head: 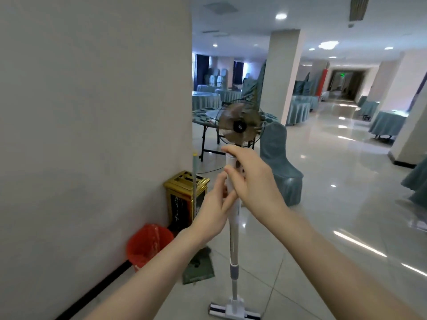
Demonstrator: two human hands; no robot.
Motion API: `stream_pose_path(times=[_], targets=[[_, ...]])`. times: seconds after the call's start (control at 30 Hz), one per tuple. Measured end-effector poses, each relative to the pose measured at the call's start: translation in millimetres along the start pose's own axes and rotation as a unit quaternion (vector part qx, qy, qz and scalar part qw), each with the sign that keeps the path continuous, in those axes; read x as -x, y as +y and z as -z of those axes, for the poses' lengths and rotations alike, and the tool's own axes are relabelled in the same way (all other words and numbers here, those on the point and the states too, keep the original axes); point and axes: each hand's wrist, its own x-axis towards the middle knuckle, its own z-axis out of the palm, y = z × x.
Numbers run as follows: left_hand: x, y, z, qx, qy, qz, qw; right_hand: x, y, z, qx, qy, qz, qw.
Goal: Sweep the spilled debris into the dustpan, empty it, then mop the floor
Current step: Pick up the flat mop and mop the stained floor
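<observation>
A white flat mop (233,245) stands upright in front of me, its head (234,311) flat on the tiled floor at the bottom edge. My right hand (251,181) grips the top of the mop handle. My left hand (213,211) holds the same handle just below it. A green dustpan (198,269) lies on the floor by the wall, and its long handle (194,181) rises beside the wall corner.
A red bin (147,244) and a gold-framed trash bin (184,197) stand against the grey wall on the left. A standing fan (239,125), a covered chair (280,167) and cloth-covered tables lie ahead. Glossy tiled floor stretches to the right.
</observation>
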Motion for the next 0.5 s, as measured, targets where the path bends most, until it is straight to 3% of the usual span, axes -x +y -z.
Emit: stream_pose_path(times=[0.3,0.5], targets=[[3.6,17.1,66.3,-0.082,0.087,-0.001,0.993,-53.4,-33.7,-31.5,-0.100,0.005,0.077,0.992],[36.3,27.7,129.0,-0.088,0.144,0.031,0.985,-72.2,-85.9,-70.5,-0.178,-0.035,0.107,0.978]])
